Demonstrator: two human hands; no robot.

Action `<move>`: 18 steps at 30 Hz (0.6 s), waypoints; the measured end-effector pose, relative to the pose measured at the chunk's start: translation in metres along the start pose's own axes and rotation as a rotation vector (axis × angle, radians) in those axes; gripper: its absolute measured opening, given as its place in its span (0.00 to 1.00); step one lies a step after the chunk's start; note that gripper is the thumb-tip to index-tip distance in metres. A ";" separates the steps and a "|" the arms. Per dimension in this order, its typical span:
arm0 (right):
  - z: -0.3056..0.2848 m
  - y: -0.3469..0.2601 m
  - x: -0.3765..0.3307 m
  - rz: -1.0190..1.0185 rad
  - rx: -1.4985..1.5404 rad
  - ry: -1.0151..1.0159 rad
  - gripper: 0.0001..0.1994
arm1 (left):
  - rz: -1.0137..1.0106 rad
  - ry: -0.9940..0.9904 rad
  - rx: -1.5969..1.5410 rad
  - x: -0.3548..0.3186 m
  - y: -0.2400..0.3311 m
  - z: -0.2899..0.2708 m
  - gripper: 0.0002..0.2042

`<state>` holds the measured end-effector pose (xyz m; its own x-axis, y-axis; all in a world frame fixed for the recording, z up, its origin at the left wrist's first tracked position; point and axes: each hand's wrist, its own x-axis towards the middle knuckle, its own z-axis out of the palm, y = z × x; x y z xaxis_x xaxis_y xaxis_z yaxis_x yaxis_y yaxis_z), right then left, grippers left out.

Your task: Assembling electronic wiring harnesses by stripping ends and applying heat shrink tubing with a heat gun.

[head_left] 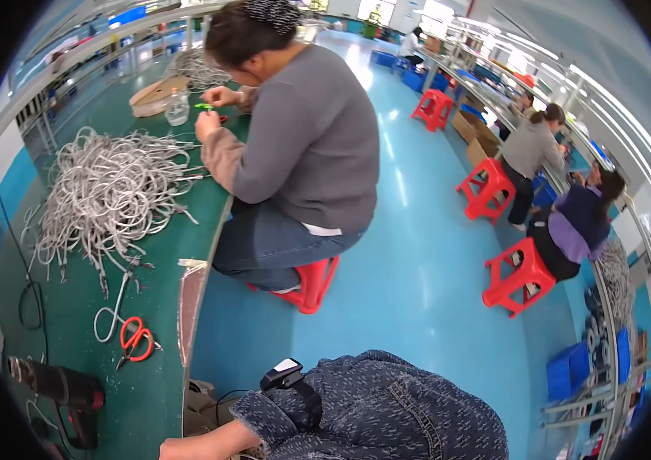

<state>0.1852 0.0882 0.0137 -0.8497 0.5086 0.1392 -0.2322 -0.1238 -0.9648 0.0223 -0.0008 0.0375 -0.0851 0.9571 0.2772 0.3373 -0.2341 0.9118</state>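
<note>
A bare forearm [214,445] of mine, apparently the right, reaches left along the lower edge toward the green table [111,414]. It comes out of a dark blue patterned sleeve [356,399] with a small black and white device [286,372] strapped on. Both my hands are outside the picture. Red-handled snips [137,339] lie on the table beside a loop of grey cable [103,326]. Nearer stands a black heat gun [65,391]. Beyond lies a big tangled heap of grey cables [115,195] with stripped ends.
Close by, a person in a grey sweater [306,130] sits on a red stool [314,287], holding something green. Before that person are a clear bottle [177,109] and a round tan spool [158,96]. Across the blue aisle, people sit at another bench near red stools [521,280] and blue bins [568,372].
</note>
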 end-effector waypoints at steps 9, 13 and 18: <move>-0.003 -0.017 -0.017 0.019 -0.055 0.073 0.09 | -0.049 -0.025 0.012 0.006 0.007 0.009 0.02; -0.002 -0.016 -0.017 0.041 -0.064 0.044 0.09 | 0.001 -0.034 -0.026 0.002 0.003 0.007 0.03; 0.000 -0.003 -0.009 0.144 0.314 -0.073 0.10 | 0.164 -0.049 -0.057 0.002 -0.013 0.004 0.03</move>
<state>0.1934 0.0839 0.0149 -0.9133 0.4059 0.0331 -0.2319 -0.4515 -0.8616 0.0212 0.0047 0.0250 0.0130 0.9122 0.4095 0.2886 -0.3955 0.8719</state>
